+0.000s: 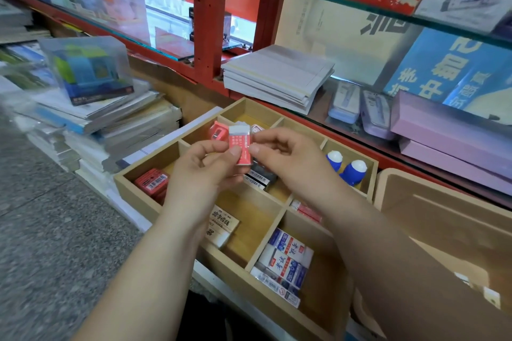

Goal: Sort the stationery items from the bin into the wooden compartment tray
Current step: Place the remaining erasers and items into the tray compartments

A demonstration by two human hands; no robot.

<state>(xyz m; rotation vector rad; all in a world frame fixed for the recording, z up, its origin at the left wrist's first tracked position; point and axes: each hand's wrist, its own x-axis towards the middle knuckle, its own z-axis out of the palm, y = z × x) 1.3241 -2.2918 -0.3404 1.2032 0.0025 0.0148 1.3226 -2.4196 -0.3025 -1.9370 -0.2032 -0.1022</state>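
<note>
Both hands meet above the middle of the light wooden compartment tray [130, 188]. The left hand [205, 169] and the right hand [288, 158] each pinch the small pink-sleeved white eraser [240, 147] between thumb and forefinger, the other fingers loosely curled.

Grey speckled stone floor [41, 230] spreads to the left. Red-framed glass shelving [206, 22] rises behind the tray, crowded with boxed goods. Leaning stacks of books and paper packs [110, 124] stand beside the tray's left edge. The tan rounded-corner bin [393, 174] sits just beside its right edge.

In the tray, blue-and-white printed eraser packs [285, 260] fill a near compartment. Two blue white-capped glue bottles [346, 166] lie in the right-corner compartment, and red barcoded erasers [152, 181] lie in the left-corner one.
</note>
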